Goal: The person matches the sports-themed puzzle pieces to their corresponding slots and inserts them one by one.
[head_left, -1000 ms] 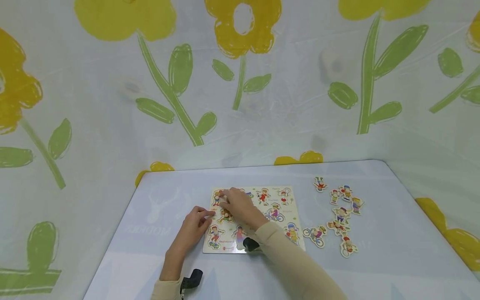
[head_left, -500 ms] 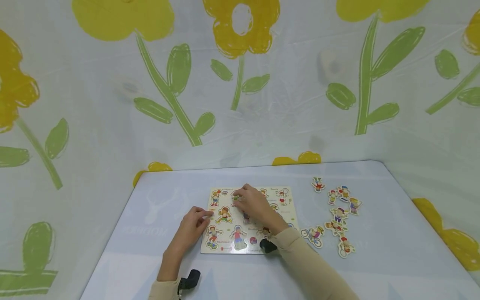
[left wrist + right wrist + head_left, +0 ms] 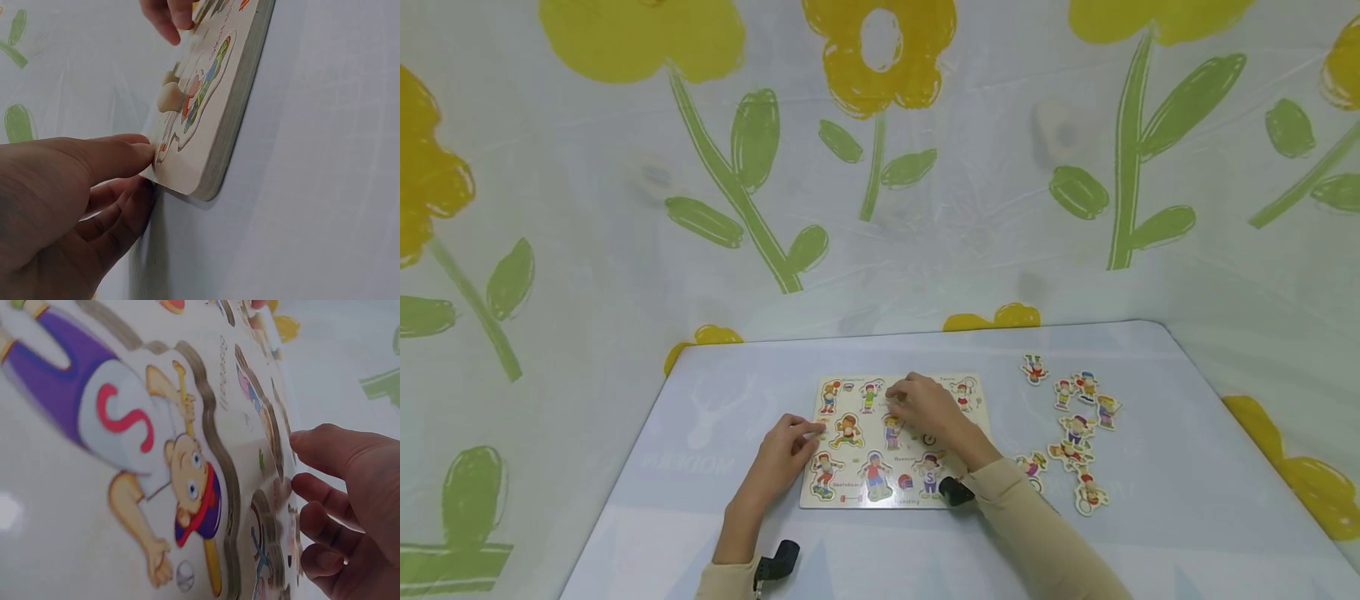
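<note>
A pale wooden peg puzzle board (image 3: 812,498), printed with cartoon children playing sports, lies flat on the table. My left hand (image 3: 787,451) holds its left edge; in the left wrist view the thumb presses the top face and the fingers sit below the rim. A skateboarder piece with a wooden knob (image 3: 170,98) lies beside that thumb. Over the board's upper middle hovers my right hand (image 3: 928,408), fingertips close to the printed recesses. In the right wrist view its fingers (image 3: 322,522) are spread from the thumb, nothing visible between them. A baseball player recess (image 3: 134,422) is nearby.
Several loose cut-out figures lie right of the board, among them an upside-down one (image 3: 1033,368) and a baseball player (image 3: 1077,429). My right sleeve (image 3: 1026,512) partly covers a cyclist piece (image 3: 1030,467). A flower-printed curtain (image 3: 865,258) stands behind the table.
My right hand has moved rightward across the board from its upper left to the upper middle, uncovering the left-hand figures. The left hand stays at the edge.
</note>
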`<state>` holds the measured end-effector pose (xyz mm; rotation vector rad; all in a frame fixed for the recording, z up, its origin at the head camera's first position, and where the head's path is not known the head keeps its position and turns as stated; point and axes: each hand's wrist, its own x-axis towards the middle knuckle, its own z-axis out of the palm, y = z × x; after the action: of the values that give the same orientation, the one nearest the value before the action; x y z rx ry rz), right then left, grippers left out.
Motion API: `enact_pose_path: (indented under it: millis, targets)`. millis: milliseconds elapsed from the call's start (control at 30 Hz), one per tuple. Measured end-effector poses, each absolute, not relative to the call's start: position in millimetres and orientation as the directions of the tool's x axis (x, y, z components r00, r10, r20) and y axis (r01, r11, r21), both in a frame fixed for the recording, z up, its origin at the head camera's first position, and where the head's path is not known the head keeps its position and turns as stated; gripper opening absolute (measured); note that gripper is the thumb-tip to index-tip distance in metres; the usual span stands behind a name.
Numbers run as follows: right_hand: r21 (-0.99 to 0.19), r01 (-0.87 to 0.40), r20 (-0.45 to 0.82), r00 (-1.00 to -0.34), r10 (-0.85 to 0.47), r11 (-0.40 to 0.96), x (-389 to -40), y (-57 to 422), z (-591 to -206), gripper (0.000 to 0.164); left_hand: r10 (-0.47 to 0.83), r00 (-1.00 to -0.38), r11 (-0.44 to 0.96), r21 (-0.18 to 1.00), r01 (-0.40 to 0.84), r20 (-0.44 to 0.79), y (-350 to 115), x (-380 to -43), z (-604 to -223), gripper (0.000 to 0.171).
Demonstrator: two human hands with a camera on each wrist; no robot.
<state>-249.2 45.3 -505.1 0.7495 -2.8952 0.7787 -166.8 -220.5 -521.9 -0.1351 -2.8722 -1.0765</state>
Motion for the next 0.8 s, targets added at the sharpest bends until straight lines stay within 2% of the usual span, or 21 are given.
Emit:
enact_pose_path:
  millis: [200, 433, 600, 800]
  targets:
    - [-0.471, -0.484, 0.172, -0.87, -0.462, 0.737, -247.4, 52.5, -503.3, 0.02, 0.055, -0.993, 0.746, 0.656, 0.112, 0.106, -220.0, -166.2, -521.8, 0.024]
    - [-0.502, -0.412, 0.091, -0.9, -0.427, 0.76, -247.9, 63.7, -502.2, 0.02, 0.052, -0.994, 0.745, 0.66, 0.1, 0.092, -219.9, -165.5, -519.9, 0.024]
    - [-0.478, -0.416, 0.104, -0.901, -0.42, 0.774, -247.9, 75.5, -497.6, 0.018, 0.051, -0.995, 0.746, 0.66, 0.092, 0.08, -219.7, -166.6, -521.0, 0.025]
    - [-0.534, -0.346, 0.052, -0.924, -0.378, 0.772, -251.0, 86.8, -495.0, 0.016, 0.039, -0.996, 0.746, 0.661, 0.078, 0.074, -219.4, -165.6, -519.6, 0.025]
